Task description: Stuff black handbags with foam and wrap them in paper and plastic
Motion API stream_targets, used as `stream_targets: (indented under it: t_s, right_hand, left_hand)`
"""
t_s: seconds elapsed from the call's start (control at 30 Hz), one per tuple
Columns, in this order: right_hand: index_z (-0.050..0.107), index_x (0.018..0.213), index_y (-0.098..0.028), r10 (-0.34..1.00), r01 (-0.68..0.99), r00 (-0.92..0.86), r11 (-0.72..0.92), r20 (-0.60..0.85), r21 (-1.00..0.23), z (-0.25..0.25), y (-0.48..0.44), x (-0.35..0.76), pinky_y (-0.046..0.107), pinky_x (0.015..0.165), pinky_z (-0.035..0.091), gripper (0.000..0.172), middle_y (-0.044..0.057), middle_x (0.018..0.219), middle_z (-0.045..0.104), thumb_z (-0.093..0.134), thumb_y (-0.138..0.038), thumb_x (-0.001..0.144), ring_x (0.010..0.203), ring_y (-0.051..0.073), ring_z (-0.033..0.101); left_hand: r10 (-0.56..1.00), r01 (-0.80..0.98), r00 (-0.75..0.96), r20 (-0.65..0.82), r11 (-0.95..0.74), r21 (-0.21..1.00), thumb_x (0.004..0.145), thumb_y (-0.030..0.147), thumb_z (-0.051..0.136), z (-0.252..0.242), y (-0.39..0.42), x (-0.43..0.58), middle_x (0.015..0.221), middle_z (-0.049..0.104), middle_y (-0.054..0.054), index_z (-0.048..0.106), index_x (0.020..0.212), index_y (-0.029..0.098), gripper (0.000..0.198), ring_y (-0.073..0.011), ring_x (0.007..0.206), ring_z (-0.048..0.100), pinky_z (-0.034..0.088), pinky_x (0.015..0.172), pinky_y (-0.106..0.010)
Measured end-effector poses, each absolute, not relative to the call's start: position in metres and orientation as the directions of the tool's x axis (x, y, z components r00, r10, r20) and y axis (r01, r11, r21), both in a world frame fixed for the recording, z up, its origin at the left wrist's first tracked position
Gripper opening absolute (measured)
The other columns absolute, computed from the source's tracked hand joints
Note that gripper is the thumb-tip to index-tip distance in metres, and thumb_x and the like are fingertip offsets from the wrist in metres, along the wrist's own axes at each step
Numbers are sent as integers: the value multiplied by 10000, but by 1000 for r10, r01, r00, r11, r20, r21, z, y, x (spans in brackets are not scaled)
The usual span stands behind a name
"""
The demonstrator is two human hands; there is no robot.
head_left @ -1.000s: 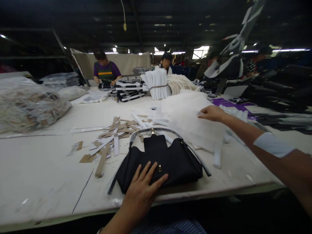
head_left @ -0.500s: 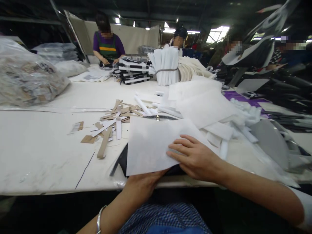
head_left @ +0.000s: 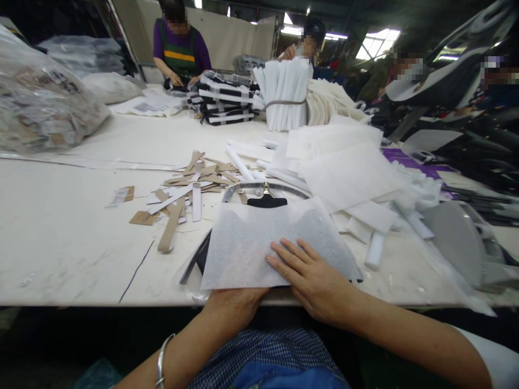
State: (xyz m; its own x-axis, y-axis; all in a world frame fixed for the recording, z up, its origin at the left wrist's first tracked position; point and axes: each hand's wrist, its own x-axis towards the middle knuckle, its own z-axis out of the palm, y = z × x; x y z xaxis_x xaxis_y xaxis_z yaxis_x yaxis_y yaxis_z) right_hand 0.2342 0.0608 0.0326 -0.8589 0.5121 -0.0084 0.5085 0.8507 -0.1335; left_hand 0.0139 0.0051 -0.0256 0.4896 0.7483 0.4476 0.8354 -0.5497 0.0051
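- Blue-and-white checked cloth (head_left: 292,351) fills the bottom of my head view, just below the table's near edge.
- The left hand (head_left: 237,305), a silver bangle (head_left: 161,361) on its wrist, lies at that edge; its fingers are hidden under the sheet, so I cannot tell how far they are open or what they hold.
- The right hand (head_left: 314,275) I see palm down, fingers outstretched and slightly parted, pressing on the sheet without gripping anything.
- The thin, translucent white sheet (head_left: 243,243) covers most of a black handbag (head_left: 266,202) at the table's near edge, in front of the wearer. I make out the bag's dark flap, gold-coloured clasp and arched, film-wrapped handle beyond the sheet's far edge.
- The broad off-white tabletop (head_left: 73,232) looks smudged to me, with a dark slanting line (head_left: 137,272) left of the bag.
- Further in, I have a loose heap of brown and white card strips (head_left: 172,227) on the left and overlapping white sheets (head_left: 348,173) on the right.
- Beyond them stand a strapped bundle of white rolls (head_left: 286,92) and stacked black-and-white bundles (head_left: 225,100); a bulging clear plastic sack (head_left: 48,102) sits far left.
- Across the table I see a co-worker in a purple top and green apron (head_left: 178,48), before a beige partition (head_left: 235,29).
- The room behind is dim, with a bright paned window (head_left: 378,44) at upper right.
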Motion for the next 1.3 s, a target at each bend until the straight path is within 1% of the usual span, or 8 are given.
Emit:
stream_targets:
  t_s: [0.23,0.47,0.6,0.73,0.83,0.9,1.07,1.3]
  right_hand:
    - [325,1543,-165,514,513,-857,843,-38,-162,28,62,235,592,1181,246,666,148,1608,278,446,-131,889,1487,331,238]
    - [338,1532,-158,509,497,-861,847,18,-188,19,62,237,601,1187,225,640,146,1617,253,437,-126,901,1497,317,214]
    - [344,1526,-135,510,493,-860,844,30,-210,15,62,238,607,1191,208,634,164,1609,265,432,-113,898,1500,307,209]
    - [322,1537,-145,538,495,-840,814,73,-303,19,61,243,585,1205,200,602,168,1598,293,471,-236,961,1492,292,241]
    - [353,1516,-197,622,495,-772,718,131,-489,25,65,247,529,1181,323,575,143,1524,429,500,-367,986,1418,261,394]
    - [432,1455,-227,690,516,-708,650,149,-558,28,69,248,471,1119,433,456,124,1425,527,452,-323,1010,1313,233,511]
    - [545,1347,-208,629,523,-764,733,142,-435,32,83,244,426,983,531,375,125,1241,616,422,-185,994,1127,235,594]
    - [573,1340,-213,477,438,-877,842,55,-316,44,101,245,412,894,546,361,125,1140,657,434,-251,1009,1011,241,619]
  left_hand:
    - [783,829,529,328,-559,-5,870,64,442,-22,-8,8,1372,609,-114,331,1516,286,693,-287,1164,644,495,1054,-522]
    - [719,756,582,379,-650,72,982,250,454,61,-25,13,1034,748,-69,654,1156,178,275,-191,892,713,628,795,-313]
    - [706,741,551,444,-659,130,990,179,420,59,21,19,1256,682,-104,569,1271,133,322,-214,1184,635,537,1041,-400]
    - [753,746,502,426,-626,227,1006,310,453,9,49,8,1280,669,-136,518,1323,122,375,-223,1194,636,543,1031,-411]
    - [771,740,446,455,-604,297,1004,343,465,-10,46,2,1297,659,-138,475,1366,137,417,-207,1220,619,513,1069,-403]
    - [774,735,436,459,-600,314,1000,344,477,-11,42,1,1289,664,-127,492,1340,145,394,-203,1212,625,505,1079,-404]
    - [789,711,474,391,-605,357,994,328,492,-5,43,2,1326,643,-118,549,1244,161,305,-217,1254,595,484,1103,-430]
    - [801,696,467,374,-594,404,988,308,503,-8,43,2,1333,638,-116,566,1234,166,291,-217,1274,578,465,1119,-446]
